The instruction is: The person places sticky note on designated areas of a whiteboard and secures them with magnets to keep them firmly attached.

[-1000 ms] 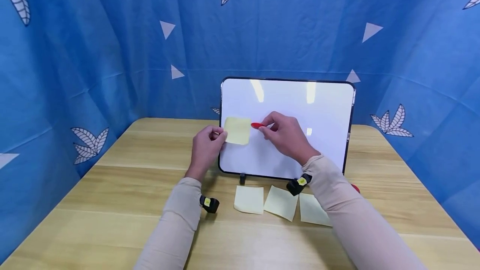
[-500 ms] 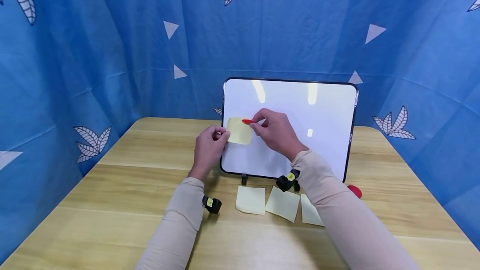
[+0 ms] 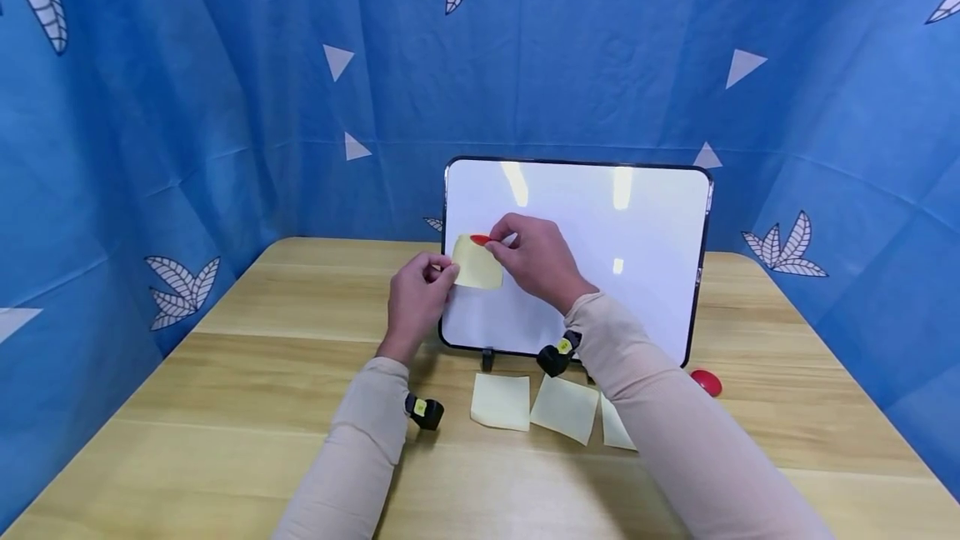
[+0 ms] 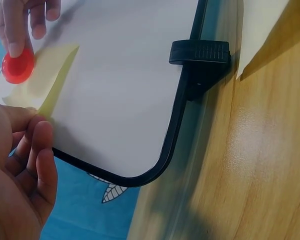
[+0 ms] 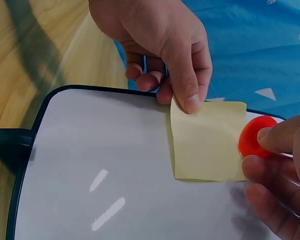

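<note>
A yellow sticky note (image 3: pixel 480 267) lies against the left part of a small whiteboard (image 3: pixel 600 273) that stands on the table. My left hand (image 3: pixel 420 294) pinches the note's left edge between thumb and index finger, close to the board's frame. In the left wrist view one side of the note lifts off the board. A round red magnet (image 5: pixel 255 137) is held by the thumb and fingers of my right hand (image 3: pixel 540 261), at the note's top edge. The right wrist view shows the magnet overlapping that edge.
Several pale sticky notes (image 3: pixel 500 402) lie on the wooden table (image 3: pixel 225 423) before the board, one partly under the right forearm. Another red magnet (image 3: pixel 707 382) lies right of the board. Black clip feet (image 4: pixel 200 52) hold up the board. A blue curtain (image 3: pixel 562 48) hangs behind.
My right hand has moved left with the red magnet, from beside the note onto its top edge. The left hand keeps its pinch on the note in about the same place.
</note>
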Demonstrator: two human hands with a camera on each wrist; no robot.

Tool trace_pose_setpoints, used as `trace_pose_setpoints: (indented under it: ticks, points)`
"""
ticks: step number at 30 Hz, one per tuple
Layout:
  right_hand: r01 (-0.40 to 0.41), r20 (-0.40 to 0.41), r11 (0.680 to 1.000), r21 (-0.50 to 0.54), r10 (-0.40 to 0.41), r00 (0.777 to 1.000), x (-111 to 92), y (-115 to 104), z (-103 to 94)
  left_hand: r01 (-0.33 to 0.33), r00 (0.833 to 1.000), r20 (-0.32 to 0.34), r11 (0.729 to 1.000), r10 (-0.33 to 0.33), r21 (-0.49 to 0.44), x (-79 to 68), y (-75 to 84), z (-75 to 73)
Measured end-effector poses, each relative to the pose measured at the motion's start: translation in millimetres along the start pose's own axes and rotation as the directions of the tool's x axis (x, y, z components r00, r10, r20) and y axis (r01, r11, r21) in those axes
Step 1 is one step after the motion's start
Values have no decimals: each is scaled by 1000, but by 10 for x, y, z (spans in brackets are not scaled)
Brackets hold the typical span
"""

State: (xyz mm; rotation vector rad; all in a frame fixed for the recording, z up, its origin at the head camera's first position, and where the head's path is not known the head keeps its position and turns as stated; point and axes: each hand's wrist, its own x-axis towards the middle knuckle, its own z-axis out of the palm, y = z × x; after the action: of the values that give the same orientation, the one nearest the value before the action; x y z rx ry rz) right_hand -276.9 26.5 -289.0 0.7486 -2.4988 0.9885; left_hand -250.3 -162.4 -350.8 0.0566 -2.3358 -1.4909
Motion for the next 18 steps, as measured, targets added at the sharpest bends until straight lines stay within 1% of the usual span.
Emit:
trace_pose_setpoints:
  ticks: [8, 14, 18]
  points:
    - [-19, -29, 1000, -13, 19, 999, 42, -57, 34, 4, 1000, -18, 1000, -3, 25, -3, -2, 11]
    - [-44, -61, 997, -64, 40, 997, 92, -96, 42, -5, 999, -38, 999, 7, 41, -7, -5, 15]
    - [-74, -64, 994, -82, 69, 996, 119, -113, 38, -10, 999, -49, 999, 12, 49, -10, 2, 18]
